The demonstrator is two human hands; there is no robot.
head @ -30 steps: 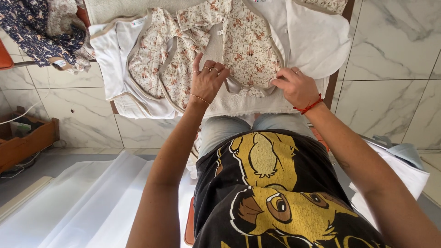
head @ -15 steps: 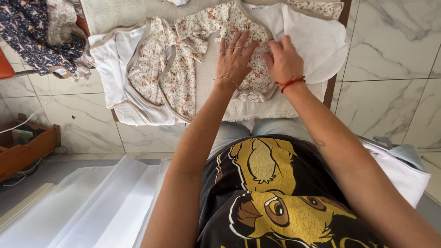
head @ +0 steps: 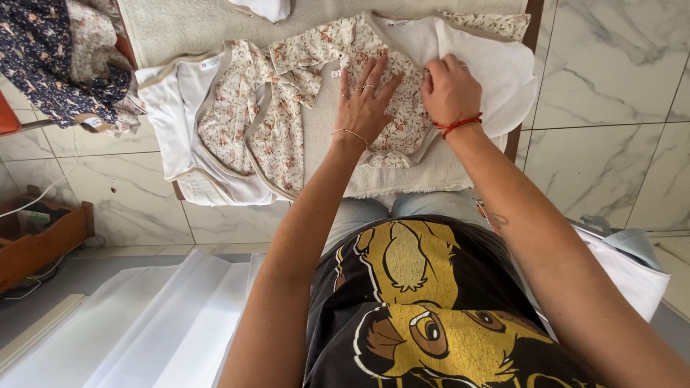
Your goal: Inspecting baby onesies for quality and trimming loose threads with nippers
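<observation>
We had moved both hands up onto the floral jacket [head: 388, 79] on the tabletop [head: 187, 29]: left hand [head: 365, 104] pressed flat, fingers spread wide; right hand [head: 449, 90] had curled, pinching its white lining [head: 496, 68].

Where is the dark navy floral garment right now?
In the head view, the dark navy floral garment lies bunched at the upper left, left of the open cream floral jacket and well away from the left hand and right hand.
</observation>
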